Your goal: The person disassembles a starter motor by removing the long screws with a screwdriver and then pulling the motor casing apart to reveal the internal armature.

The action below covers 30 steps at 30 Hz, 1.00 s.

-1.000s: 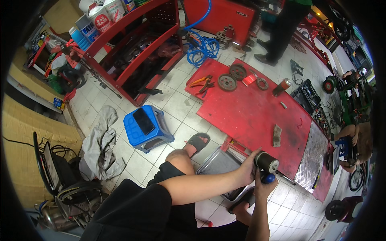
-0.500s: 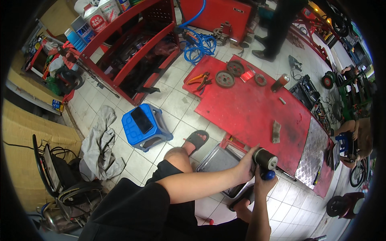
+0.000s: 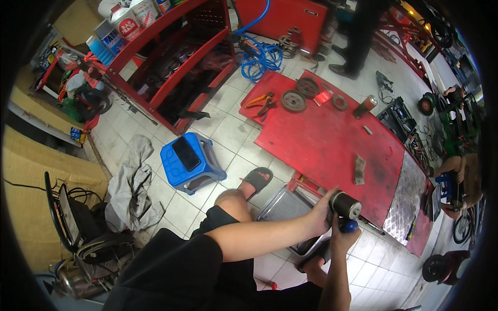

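Note:
Over the near edge of the red lift table [image 3: 321, 140], my left hand [image 3: 322, 212] is wrapped round a dark metal cylinder [image 3: 344, 205] with a pale round end cap, like a small motor. Just below it my right hand [image 3: 344, 239] closes on a blue-handled tool [image 3: 349, 226]. Only the rounded handle end shows; its shaft is hidden by the hands and the cylinder. Both hands are close together. On the table, a worn grey block [image 3: 359, 170] lies nearest to them.
Two round metal wheels [image 3: 294, 101], pliers [image 3: 259, 102], a metal ring [image 3: 339, 102] and a spray can [image 3: 365, 107] sit toward the table's far side. A blue stool [image 3: 181, 165] bears a phone [image 3: 187, 153]. Below the table edge is a grey tray [image 3: 277, 207]. Another person's legs [image 3: 360, 44] stand beyond.
The whole view has shifted slightly, so things sit a little to the right. Both hands keep their hold on the cylinder and the blue-handled tool.

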Motion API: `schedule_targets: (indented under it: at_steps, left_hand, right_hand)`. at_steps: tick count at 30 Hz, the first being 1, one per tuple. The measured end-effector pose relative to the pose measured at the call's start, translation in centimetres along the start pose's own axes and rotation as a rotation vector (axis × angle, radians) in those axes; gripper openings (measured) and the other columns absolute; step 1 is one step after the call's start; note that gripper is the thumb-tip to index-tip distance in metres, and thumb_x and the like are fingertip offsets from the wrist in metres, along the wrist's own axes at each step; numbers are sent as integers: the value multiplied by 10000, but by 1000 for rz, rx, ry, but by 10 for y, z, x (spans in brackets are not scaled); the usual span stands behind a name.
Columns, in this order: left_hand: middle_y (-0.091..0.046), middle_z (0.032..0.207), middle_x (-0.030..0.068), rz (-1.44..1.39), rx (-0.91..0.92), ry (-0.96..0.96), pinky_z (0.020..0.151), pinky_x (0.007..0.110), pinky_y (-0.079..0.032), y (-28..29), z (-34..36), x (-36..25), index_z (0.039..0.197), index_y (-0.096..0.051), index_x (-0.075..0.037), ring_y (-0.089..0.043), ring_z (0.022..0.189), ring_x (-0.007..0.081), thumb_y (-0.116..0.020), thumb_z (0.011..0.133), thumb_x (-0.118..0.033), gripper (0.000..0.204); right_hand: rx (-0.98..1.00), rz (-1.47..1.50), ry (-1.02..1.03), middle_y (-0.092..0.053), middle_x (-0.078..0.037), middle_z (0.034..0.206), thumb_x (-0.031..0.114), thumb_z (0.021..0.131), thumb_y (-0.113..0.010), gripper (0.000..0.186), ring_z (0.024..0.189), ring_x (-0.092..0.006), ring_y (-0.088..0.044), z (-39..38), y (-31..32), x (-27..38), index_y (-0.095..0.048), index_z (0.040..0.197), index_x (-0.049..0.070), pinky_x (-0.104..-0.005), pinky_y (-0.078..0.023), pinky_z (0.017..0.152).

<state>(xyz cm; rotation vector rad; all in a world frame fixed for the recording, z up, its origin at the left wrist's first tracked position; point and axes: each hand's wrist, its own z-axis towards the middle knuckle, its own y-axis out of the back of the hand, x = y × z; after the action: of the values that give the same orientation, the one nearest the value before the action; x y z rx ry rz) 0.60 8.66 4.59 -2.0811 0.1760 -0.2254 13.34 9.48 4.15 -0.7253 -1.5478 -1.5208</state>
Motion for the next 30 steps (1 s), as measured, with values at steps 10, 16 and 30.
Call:
schedule_targets:
  at_steps: [10, 16, 30]
  left_hand:
    - [-683, 1056, 15, -10, 38, 3, 968, 353, -442, 3, 4, 0, 1069, -629, -182, -611, 1039, 192, -544, 932, -534, 387]
    - [-688, 1050, 10, -14, 23, 3, 974, 359, -442, 7, 4, 0, 1066, -637, -185, -615, 1039, 190, -532, 936, -535, 388]
    - [-664, 1084, 33, -58, 39, -117, 1025, 411, -419, 3, 7, -18, 1077, -594, -172, -619, 1056, 219, -514, 936, -475, 344]
  right_hand:
    - [15, 18, -14, -625, -29, 645, 116, 757, -790, 215, 596, -80, -547, 2, 2, 8, -633, 742, -30, -241, -446, 574]
    - [36, 23, -39, -627, -32, 648, 130, 754, -798, 228, 596, -82, -547, 1, 0, -1, -635, 746, -30, -243, -445, 576]
    - [161, 94, -159, -672, -52, 794, 183, 722, -833, 374, 701, -88, -595, 27, 28, 19, -690, 1002, -19, -270, -495, 638]
